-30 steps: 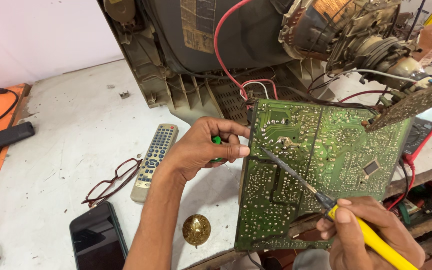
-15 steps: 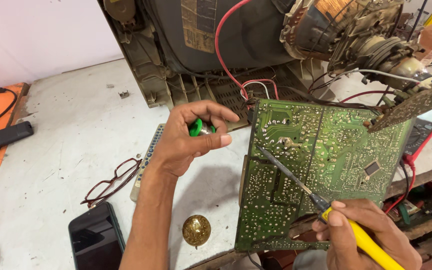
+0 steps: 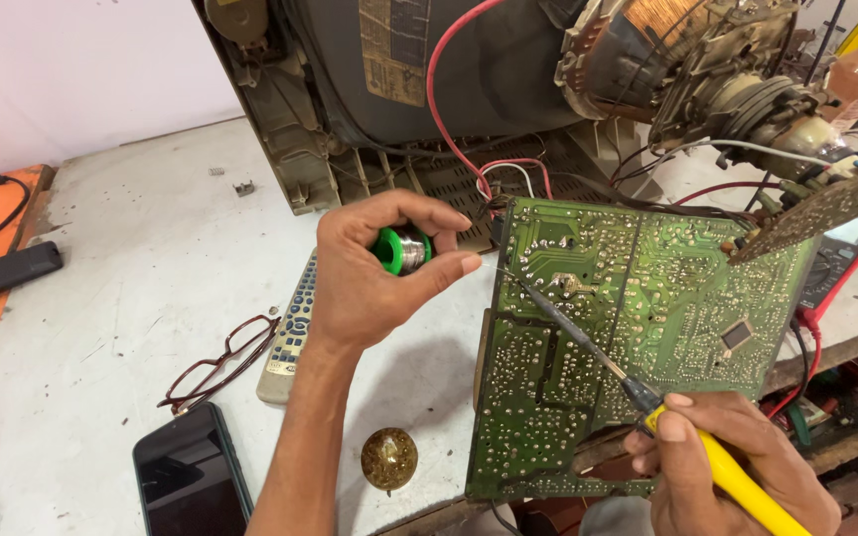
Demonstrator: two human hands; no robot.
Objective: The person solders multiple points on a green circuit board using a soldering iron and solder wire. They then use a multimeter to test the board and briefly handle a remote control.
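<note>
The green circuit board stands tilted on the bench edge at about 4 o'clock from the frame's centre, solder side facing the camera. A soldering iron with a yellow handle reaches across it, its dark tip resting near the board's upper left area, at roughly 10 o'clock from the handle. The right hand grips that handle at the board's 5 o'clock corner, fingers wrapped closed around it.

Just off the board's 9 o'clock edge, the left hand is curled around a green solder spool, thumb and fingertips pinching it, the forefinger stretched toward the board. Whether a strand of solder runs from the spool to the tip is too fine to tell.

Under the left wrist lies a grey remote; at its 8 o'clock sit red-framed glasses, and a black phone lies at 6 o'clock from those. A small brass-coloured dome rests at the board's 8 o'clock. Behind the board, at 12 o'clock, stands an opened tube television with red wires. A multimeter sits at the board's 3 o'clock. All rest on a pale worktable.
</note>
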